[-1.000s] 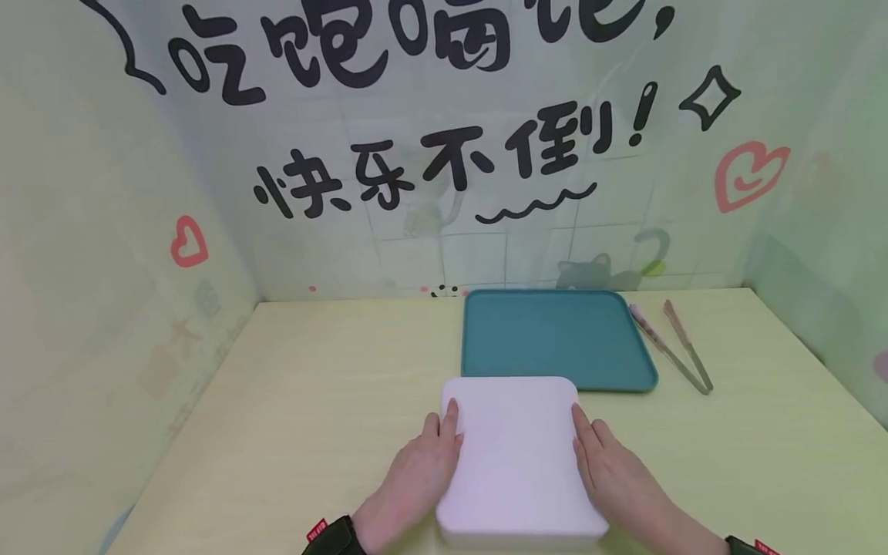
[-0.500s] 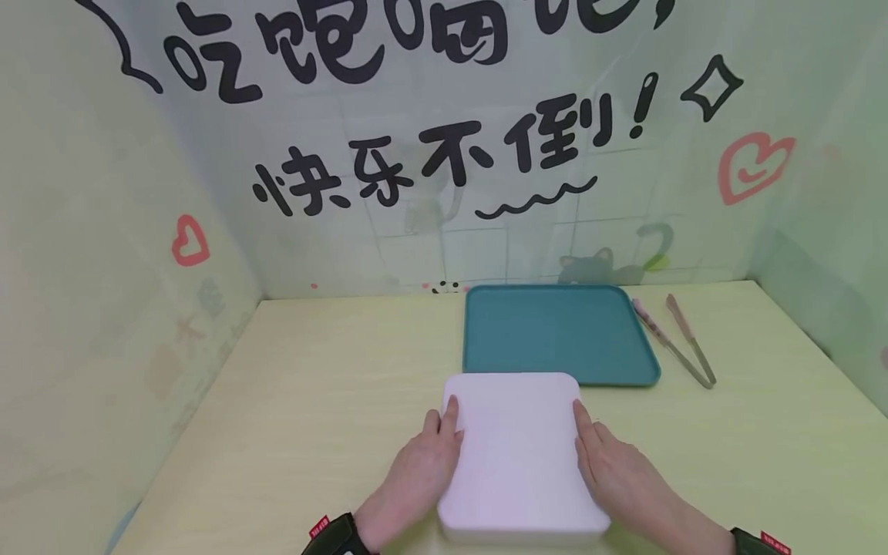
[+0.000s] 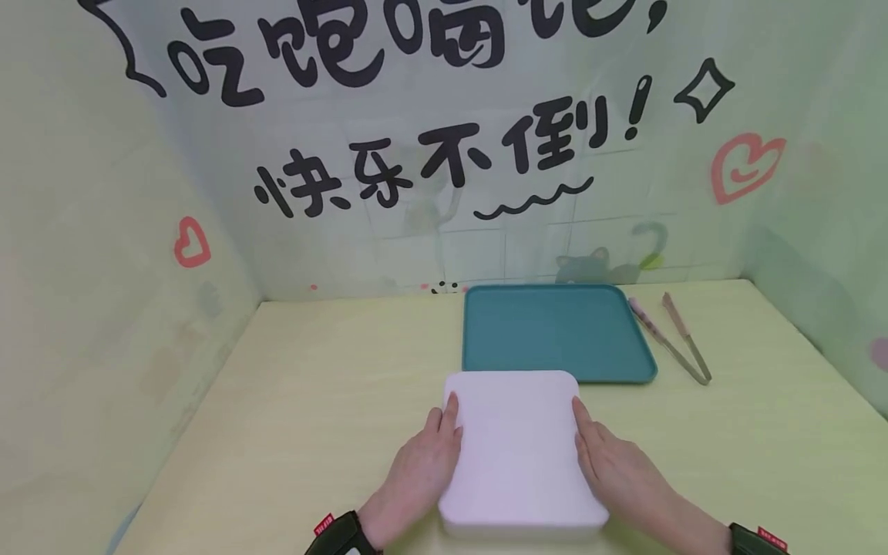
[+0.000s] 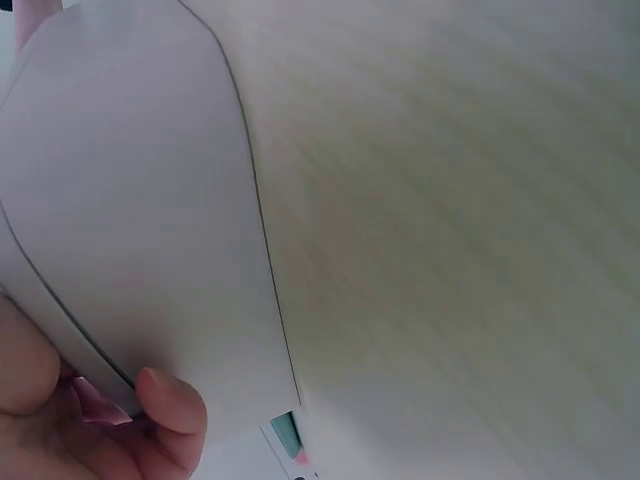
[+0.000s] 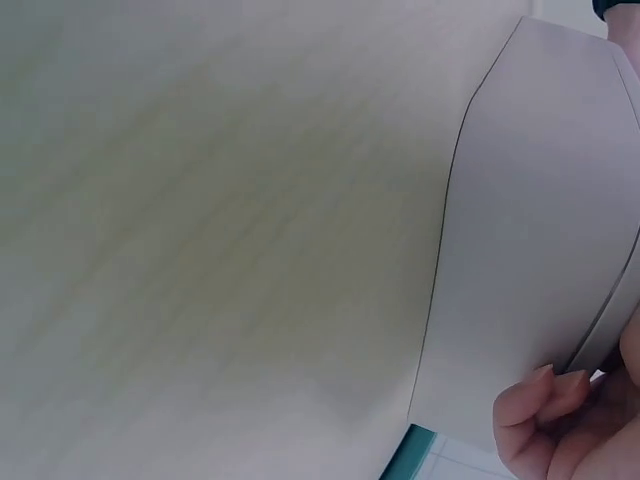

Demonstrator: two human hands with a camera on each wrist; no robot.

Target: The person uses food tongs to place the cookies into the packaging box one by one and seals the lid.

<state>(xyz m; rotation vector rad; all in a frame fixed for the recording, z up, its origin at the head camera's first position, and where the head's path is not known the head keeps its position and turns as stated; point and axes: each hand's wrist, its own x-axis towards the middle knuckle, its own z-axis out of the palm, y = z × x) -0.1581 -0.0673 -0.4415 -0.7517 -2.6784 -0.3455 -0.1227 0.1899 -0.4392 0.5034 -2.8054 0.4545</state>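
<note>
A white lidded box [image 3: 522, 451] with rounded corners sits on the table in front of me. My left hand [image 3: 426, 461] grips its left side, index finger along the top edge. On the other side, my right hand [image 3: 620, 465] grips the box in the same way. The left wrist view shows a bent finger [image 4: 172, 405] pressed on the side wall at the seam under the lid. Curled fingertips [image 5: 530, 400] of the right hand lie at the same seam in the right wrist view. The lid's rim sits close on the body; the inside is hidden.
A blue-green tray [image 3: 551, 331] lies at the back of the table, just behind the box. Beside its right end are spread tongs [image 3: 683, 351] with pinkish tips. Printed cloth walls [image 3: 388, 254] close off the back and both sides of the pale wooden table [image 3: 298, 385].
The view shifts slightly with the head. Both hands keep the same hold on the box, and the tray and tongs stay where they were.
</note>
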